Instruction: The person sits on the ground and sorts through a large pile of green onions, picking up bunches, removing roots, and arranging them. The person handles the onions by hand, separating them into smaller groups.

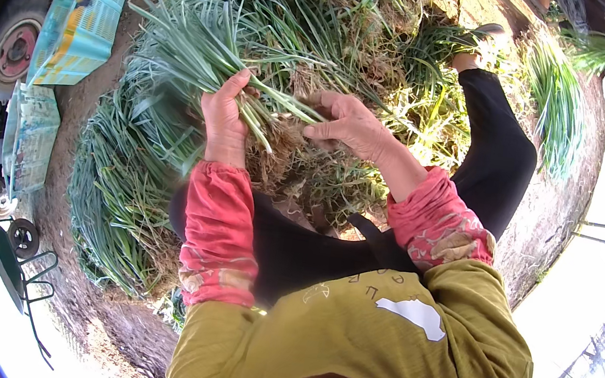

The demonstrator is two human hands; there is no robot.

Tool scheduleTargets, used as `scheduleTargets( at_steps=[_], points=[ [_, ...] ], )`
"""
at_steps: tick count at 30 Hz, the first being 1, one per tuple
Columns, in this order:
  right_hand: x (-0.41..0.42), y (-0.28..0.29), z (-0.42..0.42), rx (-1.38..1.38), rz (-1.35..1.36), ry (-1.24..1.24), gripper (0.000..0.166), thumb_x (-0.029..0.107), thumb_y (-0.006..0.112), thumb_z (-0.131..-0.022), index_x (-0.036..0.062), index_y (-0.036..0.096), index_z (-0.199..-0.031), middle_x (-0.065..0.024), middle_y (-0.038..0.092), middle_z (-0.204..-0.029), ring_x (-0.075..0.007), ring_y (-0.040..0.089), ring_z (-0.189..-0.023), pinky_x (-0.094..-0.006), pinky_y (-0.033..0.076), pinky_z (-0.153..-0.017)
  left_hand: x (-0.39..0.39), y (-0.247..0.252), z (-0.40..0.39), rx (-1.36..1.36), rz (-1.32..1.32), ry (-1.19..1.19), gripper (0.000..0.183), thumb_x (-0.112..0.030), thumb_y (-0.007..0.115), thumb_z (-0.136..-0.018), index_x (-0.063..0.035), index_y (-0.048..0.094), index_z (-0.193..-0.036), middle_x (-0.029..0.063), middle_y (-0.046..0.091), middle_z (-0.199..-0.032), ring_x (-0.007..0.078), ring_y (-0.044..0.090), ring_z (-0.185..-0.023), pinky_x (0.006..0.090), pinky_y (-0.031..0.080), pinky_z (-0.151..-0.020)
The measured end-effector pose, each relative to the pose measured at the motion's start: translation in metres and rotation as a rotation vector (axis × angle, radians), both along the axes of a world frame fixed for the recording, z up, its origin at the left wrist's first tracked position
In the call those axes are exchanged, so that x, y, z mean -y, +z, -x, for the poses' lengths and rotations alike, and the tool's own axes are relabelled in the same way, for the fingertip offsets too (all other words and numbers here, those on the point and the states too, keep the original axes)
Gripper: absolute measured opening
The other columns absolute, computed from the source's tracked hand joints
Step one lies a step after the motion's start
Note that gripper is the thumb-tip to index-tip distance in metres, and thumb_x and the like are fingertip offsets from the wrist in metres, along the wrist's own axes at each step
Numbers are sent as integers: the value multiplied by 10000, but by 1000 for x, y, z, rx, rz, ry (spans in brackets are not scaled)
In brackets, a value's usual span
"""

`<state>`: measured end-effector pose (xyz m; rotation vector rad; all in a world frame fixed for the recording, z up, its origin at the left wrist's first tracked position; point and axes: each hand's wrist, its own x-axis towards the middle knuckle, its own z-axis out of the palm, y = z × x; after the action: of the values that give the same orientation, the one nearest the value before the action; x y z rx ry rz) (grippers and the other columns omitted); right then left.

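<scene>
My left hand (226, 113) is closed around a bunch of long, flat-leaved greens (194, 54) that look like garlic chives or young leeks. Their leaves fan out to the upper left, while pale stalk ends stick out below my thumb. With thumb and fingers, my right hand (348, 126) pinches the lower end of a stalk (290, 106) that slants out of the bunch. Its fingertips are partly hidden and slightly blurred. Beneath both hands lie brown, stringy roots and dry plant scraps (272, 156).
Heaped greens (120, 182) spread along the left and far side. Yellowed leaves (433, 109) lie near my bent leg (491, 151), and another green bundle (554, 102) lies beyond it. Blue plastic crates (81, 22), a wheel (13, 53) and a wheelbarrow (7, 256) stand at left.
</scene>
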<state>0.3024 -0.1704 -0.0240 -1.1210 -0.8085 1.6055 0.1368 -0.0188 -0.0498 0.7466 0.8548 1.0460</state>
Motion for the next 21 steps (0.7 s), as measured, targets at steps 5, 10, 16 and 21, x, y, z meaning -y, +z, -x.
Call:
scheduleTargets(
  at_steps=[5, 10, 16, 21],
  points=[
    [31, -14, -16, 123, 428, -225, 190, 104, 621, -846, -36, 592, -970, 23, 457, -545, -42, 368, -417, -195, 241, -365, -20, -6, 26, -46, 59, 186, 141, 38, 670, -726, 72, 615, -852, 143, 638, -759, 204, 585, -534, 316, 513, -475],
    [57, -58, -62, 1394, 169, 107, 397, 226, 630, -850, 14, 547, -1175, -149, 598, -920, -220, 565, -783, -342, 459, -699, -10, 4, 10, -102, -27, 207, 174, 76, 686, -693, 80, 613, -851, 144, 648, -769, 192, 586, -535, 291, 490, -453],
    [13, -1, 17, 1177, -17, 21, 501, 314, 558, -890, -9, 432, -1252, -197, 529, -1157, -326, 510, -1060, -396, 418, -897, 12, 13, -10, -4, -35, -22, 315, 49, 701, -725, 41, 554, -1003, 136, 627, -847, 216, 618, -647, 311, 528, -499],
    [2, -38, 5, -87, 323, -376, 194, 195, 480, -944, 17, 554, -955, -29, 540, -660, -149, 479, -511, -353, 466, -533, 3, 24, 0, -52, -49, -46, 402, 25, 723, -722, 30, 538, -1079, 124, 648, -886, 213, 634, -663, 309, 532, -526]
  ],
)
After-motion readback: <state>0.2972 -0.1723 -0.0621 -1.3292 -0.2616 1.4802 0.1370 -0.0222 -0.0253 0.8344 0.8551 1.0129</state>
